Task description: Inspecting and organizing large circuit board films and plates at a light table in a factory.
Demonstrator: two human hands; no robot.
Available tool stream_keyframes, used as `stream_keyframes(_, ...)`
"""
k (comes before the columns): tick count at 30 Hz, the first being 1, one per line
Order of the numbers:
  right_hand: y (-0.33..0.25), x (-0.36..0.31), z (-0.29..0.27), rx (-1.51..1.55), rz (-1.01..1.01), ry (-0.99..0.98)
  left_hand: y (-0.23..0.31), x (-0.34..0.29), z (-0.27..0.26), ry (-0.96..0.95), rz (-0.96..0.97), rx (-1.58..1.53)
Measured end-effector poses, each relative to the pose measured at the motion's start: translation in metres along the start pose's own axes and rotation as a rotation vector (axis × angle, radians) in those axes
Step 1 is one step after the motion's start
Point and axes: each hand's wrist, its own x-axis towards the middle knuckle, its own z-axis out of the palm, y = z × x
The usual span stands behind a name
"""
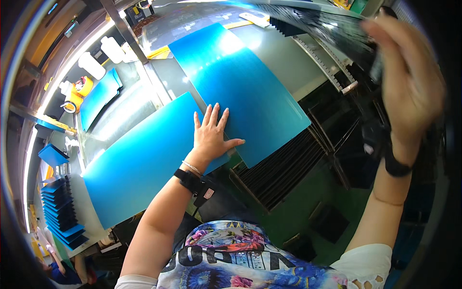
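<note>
Two large blue sheets lie on the bench: one near sheet [139,149] at the left and one far sheet [245,91] reaching back to the right. My left hand [210,137] rests flat with fingers spread where the two sheets meet, its palm on the near one. Raised at the far right, my right hand [409,82] has its fingers curled on a crumpled, see-through plastic film [332,29]. The film stretches away from it along the top of the view. That hand is slightly blurred, and part of its grip is hidden.
Smaller blue sheets [99,98], orange tape rolls [72,102] and white bottles [91,66] stand at the back left. A rack of blue plates [60,212] sits left. Below the far sheet is a dark slatted rack [279,173]; a white toothed rail [320,62] lies right.
</note>
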Motion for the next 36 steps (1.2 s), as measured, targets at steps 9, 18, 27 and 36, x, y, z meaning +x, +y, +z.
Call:
stream_keyframes(9, -0.049, -0.12, -0.021, 0.099, 0.699, -0.065, -0.044, -0.021, 0.003, 0.216, -0.22, -1.339)
stream_keyframes(18, -0.108, -0.229, 0.044, 0.917, 1.651, -0.123, -0.139, -0.13, -0.052, 0.574, -0.677, -2.648)
stream_keyframes(27, -0.143, -0.192, 0.111, 1.183, 1.585, -0.162, -0.216, -0.254, -0.101, 0.304, -0.969, -1.553)
stream_keyframes(36, -0.174, -0.167, 0.163, 1.258, 1.52, -0.327, -0.243, -0.326, -0.13, 0.571, -1.14, -1.485)
